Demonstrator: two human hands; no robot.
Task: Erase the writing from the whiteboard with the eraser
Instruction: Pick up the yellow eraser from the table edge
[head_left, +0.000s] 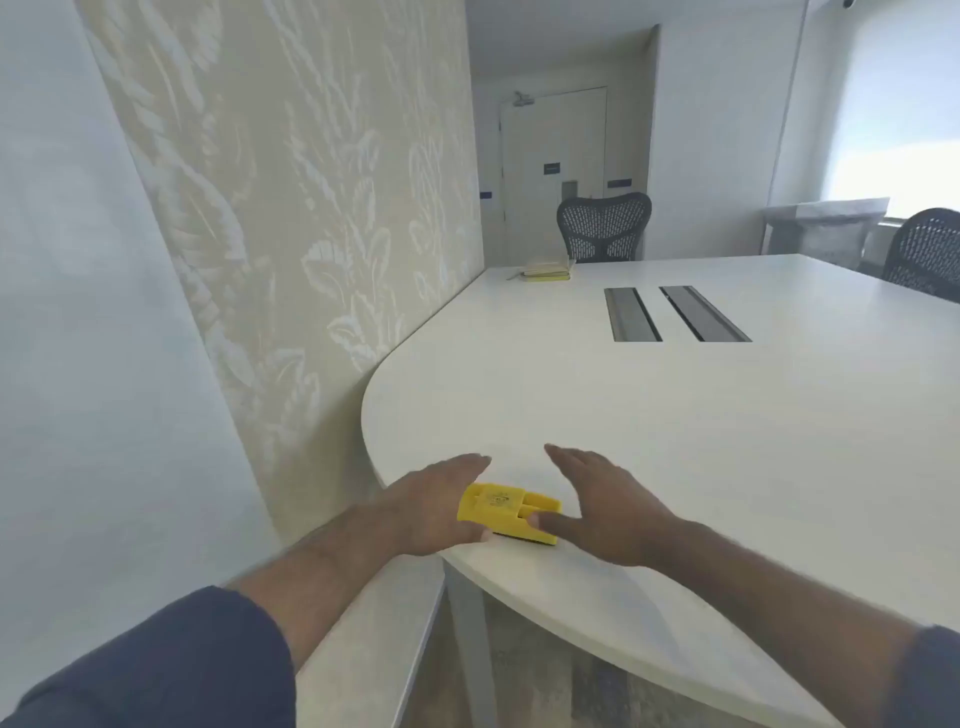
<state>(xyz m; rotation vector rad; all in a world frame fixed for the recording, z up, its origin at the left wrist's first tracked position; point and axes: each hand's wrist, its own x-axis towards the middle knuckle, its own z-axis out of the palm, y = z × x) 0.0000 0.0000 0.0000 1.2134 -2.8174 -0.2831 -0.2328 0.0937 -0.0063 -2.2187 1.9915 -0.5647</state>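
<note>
Flat, open hands (519, 506) flanking yellow eraser (506, 513), table (675, 415)

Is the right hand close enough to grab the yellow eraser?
Probably yes. The right hand is open right beside the yellow eraser, thumb touching its end, and nothing lies between them.

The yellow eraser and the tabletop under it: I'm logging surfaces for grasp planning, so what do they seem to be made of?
The eraser looks like moulded hard plastic, matte yellow, with crisp edges and a recessed slot on top; a dark strip along its bottom edge may be a felt pad. The table looks like smooth off-white laminate with a soft sheen, though its core is not visible.
</note>
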